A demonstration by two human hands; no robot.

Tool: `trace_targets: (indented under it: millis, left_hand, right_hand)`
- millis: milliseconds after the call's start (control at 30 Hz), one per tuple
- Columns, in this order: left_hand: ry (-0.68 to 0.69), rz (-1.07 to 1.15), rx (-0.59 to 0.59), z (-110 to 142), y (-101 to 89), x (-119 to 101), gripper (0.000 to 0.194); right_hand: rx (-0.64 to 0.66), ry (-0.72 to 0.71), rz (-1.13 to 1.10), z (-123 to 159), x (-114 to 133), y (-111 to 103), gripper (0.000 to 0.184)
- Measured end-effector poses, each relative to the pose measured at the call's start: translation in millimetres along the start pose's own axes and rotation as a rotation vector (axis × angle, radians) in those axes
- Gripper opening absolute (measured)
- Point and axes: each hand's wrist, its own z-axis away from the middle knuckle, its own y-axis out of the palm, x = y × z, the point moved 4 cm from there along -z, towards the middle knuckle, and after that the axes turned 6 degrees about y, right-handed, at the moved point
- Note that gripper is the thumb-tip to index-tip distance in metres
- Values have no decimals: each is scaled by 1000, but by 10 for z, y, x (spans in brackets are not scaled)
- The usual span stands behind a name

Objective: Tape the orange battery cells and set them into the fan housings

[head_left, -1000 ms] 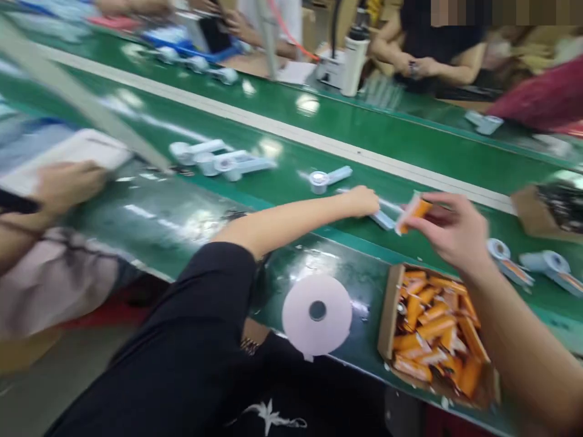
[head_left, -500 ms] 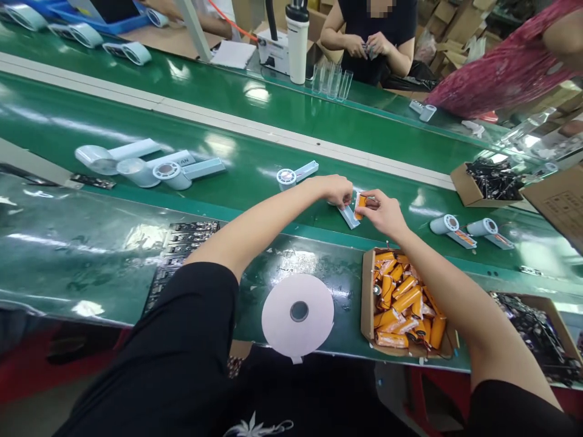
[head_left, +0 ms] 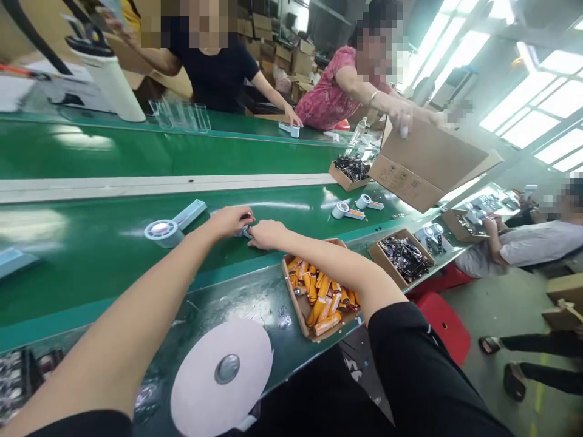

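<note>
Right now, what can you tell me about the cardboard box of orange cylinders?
The box is shallow and open-topped, made of what looks like plain brown cardboard. It is heaped with orange cylinders lying in many directions, some with pale patches. It sits upright on the dark green bench, near the person's edge, beside the white disc. The right forearm crosses over it, hiding part of its far side; I cannot tell whether they touch.

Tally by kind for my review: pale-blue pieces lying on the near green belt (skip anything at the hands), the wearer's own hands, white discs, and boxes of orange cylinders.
Pale-blue pieces: 4, one cut off by the left edge
Wearer's hands: 2, left hand and right hand
White disc: 1
Box of orange cylinders: 1
Total: 8
</note>
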Motion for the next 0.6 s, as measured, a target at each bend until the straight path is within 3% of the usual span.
trace_targets:
  millis: [167,267,333,400,500,600]
  left_hand:
    - [-156,-49,-93,-13,-6,-96,28]
    - [-193,-93,-184,25,-57,-310,41]
    - [-161,-109,-209,237,-99,-567,54]
    - [-76,-81,-123,687,-108,-896,57]
    - [92,24,207,1718,-37,-1461,46]
    - [72,-12,399,2657,27,-1885,56]
  right_hand:
    - [105,-132,179,111,16,-205,25]
    - [59,-191,165,263,-236,-468,41]
    - [58,-223,133,514,-476,-612,40]
    - [61,-252,76,920,-726,-708,32]
    - [-17,-305,-89,1683,-1060,-818,28]
    - [-145,-321,-234,2288,-1305,-884,23]
